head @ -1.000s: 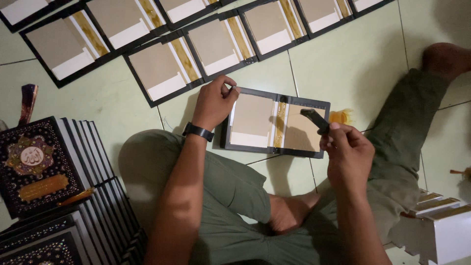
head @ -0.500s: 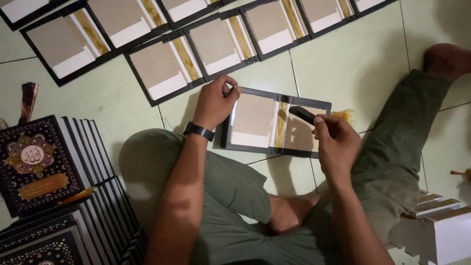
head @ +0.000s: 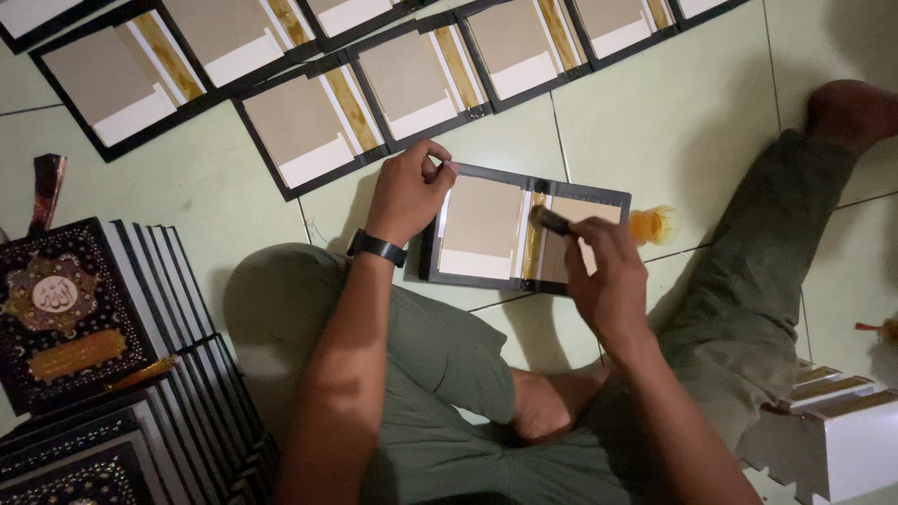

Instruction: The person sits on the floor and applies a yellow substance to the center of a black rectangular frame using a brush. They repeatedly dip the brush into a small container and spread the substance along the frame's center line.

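Observation:
An opened black book cover (head: 486, 229) with tan board panels lies flat on the tiled floor in front of my crossed legs. My left hand (head: 409, 192), with a black wristband, presses down on the cover's upper left corner. My right hand (head: 608, 276) grips a dark brush (head: 552, 221) whose head rests near the cover's central spine strip. A small yellowish glue container (head: 648, 224) sits just right of the cover.
Several more opened covers (head: 309, 126) lie in rows across the top of the floor. A stack of ornate black finished covers (head: 89, 327) stands at the left. White paper-like blocks (head: 832, 421) sit at the lower right beside my leg.
My right hand has carried the brush leftward from the cover's right edge to its middle spine. My left hand stays on the corner.

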